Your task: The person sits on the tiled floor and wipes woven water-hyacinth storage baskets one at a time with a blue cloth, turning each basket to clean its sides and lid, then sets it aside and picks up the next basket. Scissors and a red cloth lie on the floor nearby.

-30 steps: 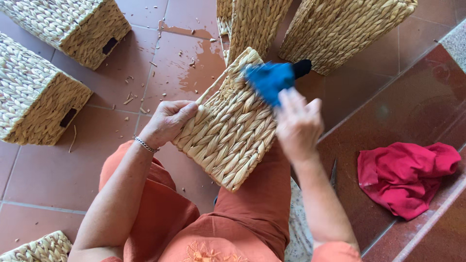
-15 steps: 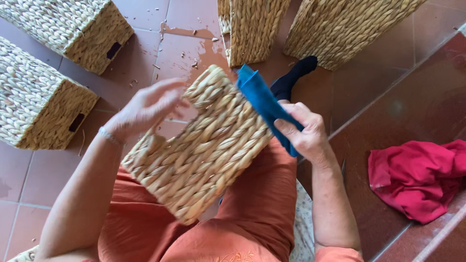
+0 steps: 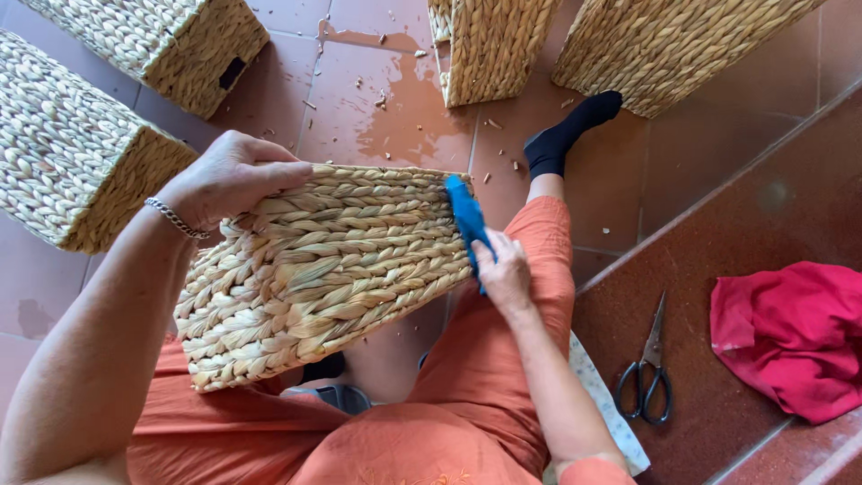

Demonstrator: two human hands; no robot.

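Tilted over the lap, rectangular woven straw basket (image 3: 323,269) — far top edge gripped by left hand (image 3: 229,180), fingers curled over the rim. Right hand (image 3: 505,269) pressing blue cloth (image 3: 467,220) flat against the near end — fingertips hidden behind.

Basket (image 3: 332,269) turned since a second ago, long woven side now facing up, left end tipped down over the lap. Left hand (image 3: 229,175) shifted to the upper left corner, fingers (image 3: 278,171) curled over the rim. Blue cloth (image 3: 467,220) slid from under the right fingers (image 3: 489,260) on top to the basket's right edge.
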